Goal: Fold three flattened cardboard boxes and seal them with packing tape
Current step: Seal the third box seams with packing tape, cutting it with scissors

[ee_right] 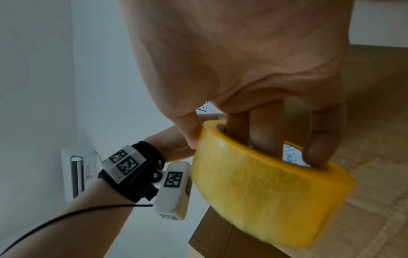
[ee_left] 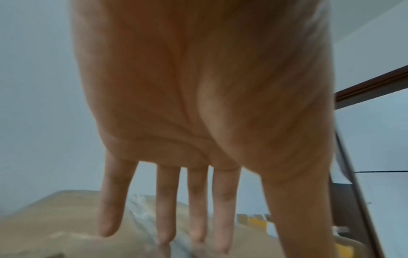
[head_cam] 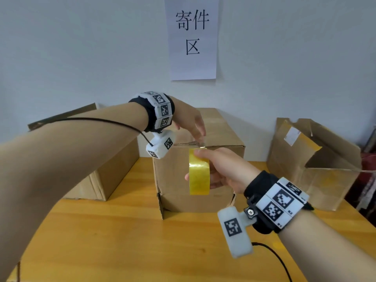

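A white paper sheet [head_cam: 192, 37] taped to the wall carries 3 large black printed characters: 寄件 on the upper line and 区 below them.

The white wristband blocks [head_cam: 281, 202] on the right wrist bear black-and-white square code markers; tiny print beside them looks like "R2" and "R1", though it is too small to be sure. Similar code markers sit on the left wristband [head_cam: 161, 109], with no readable letters.

A white label [head_cam: 292, 135] on the torn box [head_cam: 317, 165] at the right is too blurred to read. Blue print inside the tape roll [ee_right: 271, 195] core is illegible.
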